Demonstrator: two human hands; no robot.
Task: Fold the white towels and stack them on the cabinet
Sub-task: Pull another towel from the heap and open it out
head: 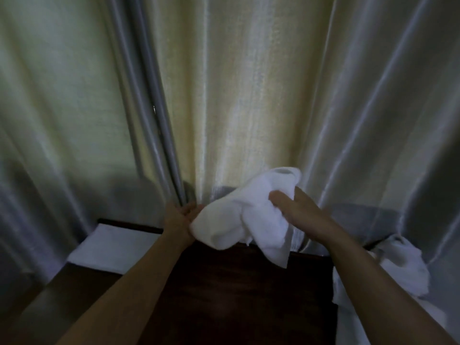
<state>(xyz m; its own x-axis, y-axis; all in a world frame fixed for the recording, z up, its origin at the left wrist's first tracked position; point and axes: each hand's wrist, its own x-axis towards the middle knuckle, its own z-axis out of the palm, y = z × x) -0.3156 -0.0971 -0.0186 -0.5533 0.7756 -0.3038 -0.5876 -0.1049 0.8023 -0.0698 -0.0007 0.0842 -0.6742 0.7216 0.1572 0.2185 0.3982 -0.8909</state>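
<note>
A crumpled white towel (pixel 239 215) hangs in the air above the far edge of the dark wooden cabinet (pixel 236 295). My left hand (pixel 180 220) grips its left end, fingers partly hidden by the cloth. My right hand (pixel 298 210) holds its right part, with the thumb pressed into the fabric. A folded white towel (pixel 112 245) lies flat on the cabinet's left side. More loose white towels (pixel 403 265) lie heaped at the right, beside my right forearm.
Shiny pale curtains (pixel 249 95) hang close behind the cabinet and fill the upper view. A grey surface (pixel 361 220) shows behind the heap at the right. The scene is dim.
</note>
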